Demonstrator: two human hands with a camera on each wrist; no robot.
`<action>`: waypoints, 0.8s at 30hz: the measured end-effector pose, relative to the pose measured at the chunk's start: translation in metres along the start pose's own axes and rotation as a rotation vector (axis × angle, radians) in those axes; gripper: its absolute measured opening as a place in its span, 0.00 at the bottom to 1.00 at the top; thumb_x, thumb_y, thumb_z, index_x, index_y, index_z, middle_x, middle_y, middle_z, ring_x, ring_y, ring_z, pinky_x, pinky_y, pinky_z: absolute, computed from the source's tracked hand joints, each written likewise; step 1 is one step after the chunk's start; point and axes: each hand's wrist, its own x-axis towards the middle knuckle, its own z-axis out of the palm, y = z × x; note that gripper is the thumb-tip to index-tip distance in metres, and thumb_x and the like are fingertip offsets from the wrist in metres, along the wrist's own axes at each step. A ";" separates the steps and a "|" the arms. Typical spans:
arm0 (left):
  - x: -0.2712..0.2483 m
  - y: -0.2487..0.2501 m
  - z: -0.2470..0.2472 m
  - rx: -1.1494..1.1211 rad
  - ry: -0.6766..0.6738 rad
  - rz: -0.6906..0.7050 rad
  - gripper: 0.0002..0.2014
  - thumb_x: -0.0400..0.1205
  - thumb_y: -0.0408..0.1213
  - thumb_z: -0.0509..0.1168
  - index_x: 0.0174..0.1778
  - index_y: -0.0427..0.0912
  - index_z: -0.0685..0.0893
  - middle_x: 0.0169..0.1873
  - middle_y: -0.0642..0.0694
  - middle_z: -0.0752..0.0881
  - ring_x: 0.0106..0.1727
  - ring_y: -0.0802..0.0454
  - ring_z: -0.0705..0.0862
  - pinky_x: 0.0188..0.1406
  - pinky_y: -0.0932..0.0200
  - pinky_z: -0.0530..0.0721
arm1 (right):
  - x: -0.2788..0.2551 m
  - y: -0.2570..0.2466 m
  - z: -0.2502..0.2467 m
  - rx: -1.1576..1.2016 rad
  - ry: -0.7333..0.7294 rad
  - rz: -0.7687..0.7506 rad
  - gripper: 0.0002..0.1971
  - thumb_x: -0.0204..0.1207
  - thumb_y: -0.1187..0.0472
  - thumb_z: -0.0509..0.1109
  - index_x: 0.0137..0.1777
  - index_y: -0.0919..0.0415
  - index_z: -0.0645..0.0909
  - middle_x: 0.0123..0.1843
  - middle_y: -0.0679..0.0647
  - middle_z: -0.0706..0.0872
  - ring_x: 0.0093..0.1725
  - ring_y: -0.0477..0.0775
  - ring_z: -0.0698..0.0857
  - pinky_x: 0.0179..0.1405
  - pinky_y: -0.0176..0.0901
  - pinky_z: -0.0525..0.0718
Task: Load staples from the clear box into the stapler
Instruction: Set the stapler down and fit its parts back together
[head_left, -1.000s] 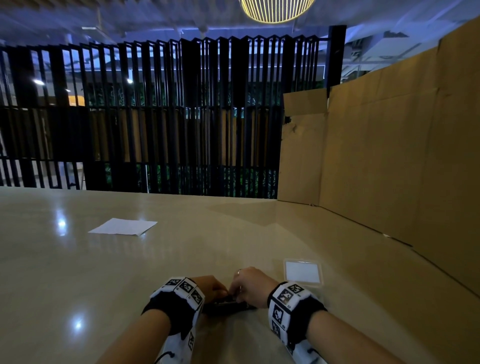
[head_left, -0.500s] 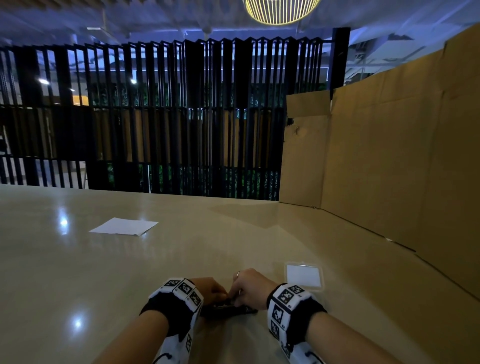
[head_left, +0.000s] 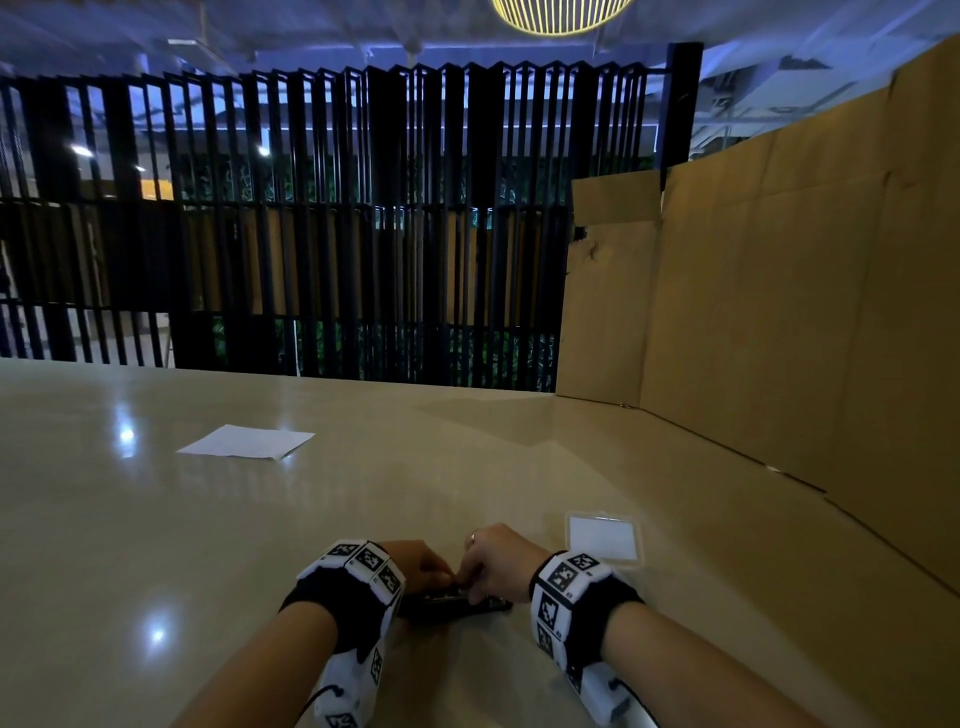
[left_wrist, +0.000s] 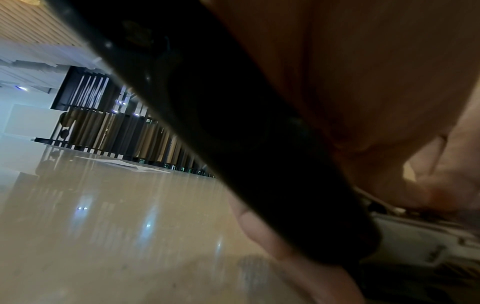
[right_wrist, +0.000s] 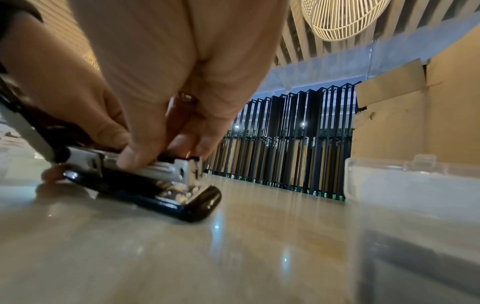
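Observation:
A black stapler (head_left: 457, 605) lies on the table close to me, between my hands. In the right wrist view the stapler (right_wrist: 145, 191) shows a black base and a bare metal magazine on top. My right hand (head_left: 493, 558) pinches that magazine from above, its fingertips (right_wrist: 135, 158) on the metal rail. My left hand (head_left: 421, 564) grips the stapler's other end; the black stapler body (left_wrist: 233, 144) fills the left wrist view, with a finger (left_wrist: 262, 230) curled under it. The clear box (head_left: 602, 538) sits on the table just right of my right wrist, also seen as the clear box (right_wrist: 415, 181). I cannot make out any staples.
A white sheet of paper (head_left: 244, 441) lies far off to the left on the glossy beige table (head_left: 156, 545). A cardboard wall (head_left: 779, 312) runs along the right side. A black slatted screen (head_left: 337, 234) stands behind the table.
Both hands stay on the stapler in the same spot. Only slight shifts of the fingers and of the head view show.

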 end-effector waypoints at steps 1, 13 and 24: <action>-0.001 0.000 0.000 -0.001 0.000 0.007 0.19 0.87 0.42 0.54 0.71 0.40 0.79 0.69 0.38 0.82 0.69 0.42 0.80 0.71 0.50 0.74 | -0.001 0.000 0.001 -0.004 0.004 -0.003 0.17 0.72 0.67 0.75 0.60 0.69 0.86 0.59 0.67 0.85 0.60 0.65 0.82 0.48 0.35 0.68; -0.007 0.003 0.001 0.026 0.044 0.004 0.18 0.87 0.41 0.54 0.69 0.39 0.80 0.67 0.37 0.83 0.68 0.41 0.80 0.70 0.52 0.74 | -0.017 0.001 -0.007 -0.002 0.014 -0.047 0.15 0.81 0.70 0.60 0.63 0.59 0.82 0.64 0.60 0.79 0.60 0.62 0.80 0.54 0.46 0.77; -0.004 0.002 -0.001 0.048 0.037 0.004 0.18 0.86 0.40 0.55 0.70 0.43 0.80 0.68 0.40 0.83 0.69 0.43 0.80 0.72 0.51 0.73 | -0.013 0.004 -0.012 -0.378 -0.070 -0.105 0.13 0.79 0.65 0.66 0.60 0.53 0.85 0.67 0.58 0.74 0.58 0.64 0.81 0.49 0.50 0.79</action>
